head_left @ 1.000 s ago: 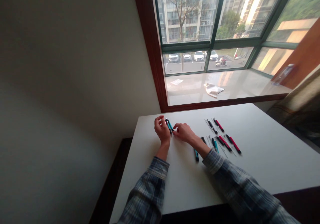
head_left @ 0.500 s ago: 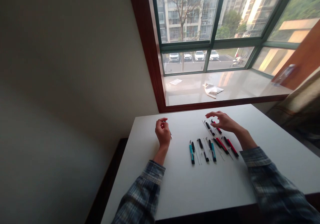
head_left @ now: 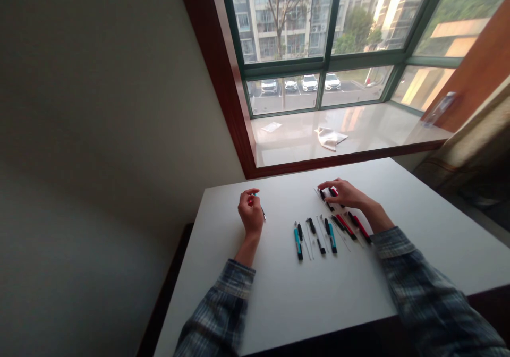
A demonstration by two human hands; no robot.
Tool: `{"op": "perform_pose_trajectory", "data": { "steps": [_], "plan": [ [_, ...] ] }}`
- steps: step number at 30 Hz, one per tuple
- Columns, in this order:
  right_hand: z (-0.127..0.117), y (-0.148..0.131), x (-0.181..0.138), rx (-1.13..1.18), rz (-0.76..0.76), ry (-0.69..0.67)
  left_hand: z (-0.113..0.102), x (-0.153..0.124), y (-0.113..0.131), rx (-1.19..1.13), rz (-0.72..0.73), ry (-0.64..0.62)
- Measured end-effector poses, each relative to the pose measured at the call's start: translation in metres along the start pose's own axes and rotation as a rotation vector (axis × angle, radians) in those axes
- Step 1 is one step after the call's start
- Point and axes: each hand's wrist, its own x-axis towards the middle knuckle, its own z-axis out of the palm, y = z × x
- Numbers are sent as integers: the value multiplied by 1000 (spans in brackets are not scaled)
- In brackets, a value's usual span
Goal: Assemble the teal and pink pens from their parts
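Observation:
My left hand [head_left: 251,212] is closed above the left of the table, around what look like pen parts. A bit of red shows between its fingers and a thin piece with a silvery tip [head_left: 263,215] sticks out beside the palm. My right hand [head_left: 341,193] hangs over the back group of pen parts, thumb and fingers apart and curved. Under it lie a black piece [head_left: 323,195] and a partly covered red one. Nearer me several disassembled pens are laid out: teal barrels [head_left: 298,243], black pieces [head_left: 312,226], red barrels [head_left: 362,228] and thin refills [head_left: 307,240].
The parts lie on a white table [head_left: 235,320] against a wall [head_left: 119,107] and a window sill [head_left: 290,147]. On the sill are a crumpled white cloth or tissue [head_left: 330,138] and a flat white packet [head_left: 271,127]. A curtain [head_left: 458,155] hangs at the right.
My right hand has lowered towards the back group of parts, its fingertips now closer to the black piece. My left hand keeps its grip. The whole view has shifted slightly.

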Motion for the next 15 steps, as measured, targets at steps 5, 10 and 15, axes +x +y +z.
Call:
{"op": "perform_pose_trajectory", "data": {
  "steps": [5, 10, 15],
  "plan": [
    [2, 0, 1, -26, -11, 41, 0, -2, 4, -4, -21, -17],
    [2, -5, 3, -43, -37, 75, 1, -3, 5, -5, 1, -36],
    [3, -12, 4, 36, -49, 96, 1, -4, 5, -13, 13, -35]
  ]
}}
